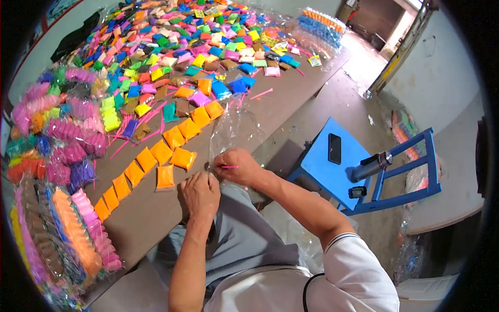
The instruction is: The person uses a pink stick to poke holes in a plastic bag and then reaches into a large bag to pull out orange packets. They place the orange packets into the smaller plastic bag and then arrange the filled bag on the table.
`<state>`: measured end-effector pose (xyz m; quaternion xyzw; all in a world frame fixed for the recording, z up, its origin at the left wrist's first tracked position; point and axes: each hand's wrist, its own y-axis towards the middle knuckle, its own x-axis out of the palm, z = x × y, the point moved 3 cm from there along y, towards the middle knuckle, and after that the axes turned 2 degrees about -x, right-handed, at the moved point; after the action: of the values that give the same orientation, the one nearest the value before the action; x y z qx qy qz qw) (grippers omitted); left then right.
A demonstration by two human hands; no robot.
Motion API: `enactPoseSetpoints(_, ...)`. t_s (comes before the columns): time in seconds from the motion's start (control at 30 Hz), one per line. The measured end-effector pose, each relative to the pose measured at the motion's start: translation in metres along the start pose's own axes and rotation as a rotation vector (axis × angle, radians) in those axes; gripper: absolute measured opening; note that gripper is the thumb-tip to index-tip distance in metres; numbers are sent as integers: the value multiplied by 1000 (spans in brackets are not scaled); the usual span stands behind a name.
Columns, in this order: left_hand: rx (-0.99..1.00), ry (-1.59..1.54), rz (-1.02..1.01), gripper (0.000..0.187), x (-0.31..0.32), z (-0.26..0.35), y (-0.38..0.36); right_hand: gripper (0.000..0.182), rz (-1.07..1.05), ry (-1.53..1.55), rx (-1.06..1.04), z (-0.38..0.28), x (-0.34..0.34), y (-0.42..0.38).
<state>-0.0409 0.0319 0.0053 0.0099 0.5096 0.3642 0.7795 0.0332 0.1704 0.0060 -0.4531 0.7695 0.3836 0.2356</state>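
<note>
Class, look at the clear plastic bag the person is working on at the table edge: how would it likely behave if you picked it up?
The clear plastic bag would probably flop and crumple: it already wrinkles and sags. It looks thin and see-through, so likely very light. Its glossy film may feel slippery, which may be why both the left hand and right hand pinch it.

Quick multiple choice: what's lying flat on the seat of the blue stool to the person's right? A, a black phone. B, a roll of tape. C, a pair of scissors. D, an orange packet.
A: a flat black phone lies on the seat of the blue stool, with a dark metal flask lying nearer its edge.
</note>
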Motion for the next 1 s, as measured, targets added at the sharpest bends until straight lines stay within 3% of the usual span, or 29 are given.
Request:
enactPoseSetpoints(0.1,-3,19,34,21,0,3,2,14,-55,-78,-58,1,5,6)
enactPoseSetpoints(0.27,-41,0,35,24,4,0,3,13,-60,-241,113,21,-10,21)
enactPoseSetpoints(0.47,-28,-5,51,24,1,4,2,10,-66,-36,-41,-4,-6,8)
enactPoseSetpoints(0.6,-27,11,34,24,3,1,3,11,-148,-101,80,-1,8,12)
enactPoseSetpoints(0.7,-25,5,40,24,3,3,3,12,-98,-71,105,5,-3,18)
enactPoseSetpoints(0.8,-43,23,21,24,2,0,2,13,16,-274,129,17,-11,24)
enactPoseSetpoints(0.9,-36,10,36,25,3,-1,0,13,-28,-116,169,8,-16,21)
enactPoseSetpoints(1.0,-12,1,45,24,4,0,-2,13,5,41,69,-9,-9,13)
